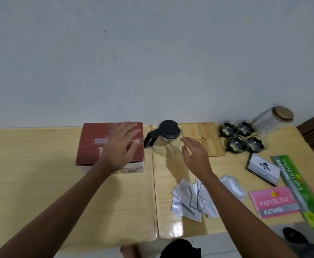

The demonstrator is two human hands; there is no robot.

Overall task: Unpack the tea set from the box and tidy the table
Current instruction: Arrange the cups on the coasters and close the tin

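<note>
The left hand point(121, 144) lies flat, fingers spread, over the closed red box point(96, 144). The right hand point(195, 153) hovers beside the teapot point(166, 137), grip loose and empty.

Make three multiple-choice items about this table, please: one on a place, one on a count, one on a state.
1. Where does the glass teapot stand?
A. right of the red box
B. on top of the box
C. in front of the pink booklet

2. How many small glass cups are grouped near the jar?
A. two
B. four
C. six

3. How is the left hand?
A. closed on the teapot handle
B. holding a sachet
C. open and flat over the box

Answers: 1 A, the teapot is between the box and the wooden coasters. 2 B, four cups in a cluster. 3 C, fingers are spread over the lid; contact is unclear.
</note>
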